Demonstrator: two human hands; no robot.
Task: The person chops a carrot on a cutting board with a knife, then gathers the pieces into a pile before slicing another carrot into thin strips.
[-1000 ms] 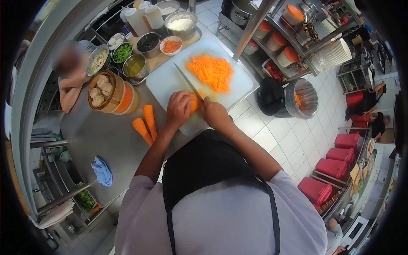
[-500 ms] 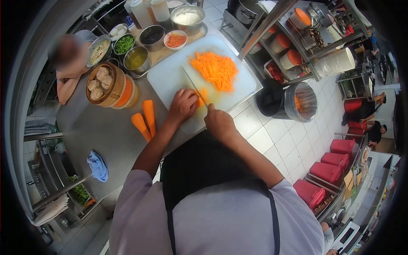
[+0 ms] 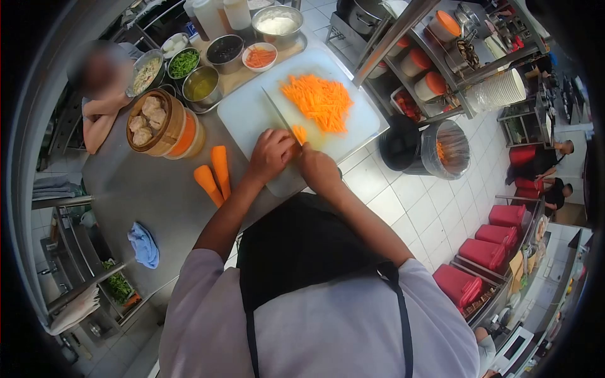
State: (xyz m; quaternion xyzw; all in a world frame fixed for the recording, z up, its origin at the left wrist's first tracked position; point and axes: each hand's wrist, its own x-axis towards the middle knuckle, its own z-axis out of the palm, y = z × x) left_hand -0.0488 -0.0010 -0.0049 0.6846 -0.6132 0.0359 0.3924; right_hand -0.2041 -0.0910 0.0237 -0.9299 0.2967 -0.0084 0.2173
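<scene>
My right hand is closed around the handle of a kitchen knife, its blade slanting up and left over the white cutting board. Beside it, my left hand has curled fingers pressed down on a carrot piece, mostly hidden under them. A few freshly cut carrot strips lie against the blade's right side. Farther up the board sits a large heap of shredded carrot. Two peeled carrots, one upright-lying carrot and another carrot, rest on the steel table left of the board.
A bamboo steamer with dumplings stands at left, near a person's forearm. Bowls, including a bowl of chopped greens, line the back. A blue cloth lies on the table. A lined bin stands right of the board.
My right hand has moved slightly left and up, closer to my left hand, and the knife has slid forward. The carrot piece is now more covered by my hands.
</scene>
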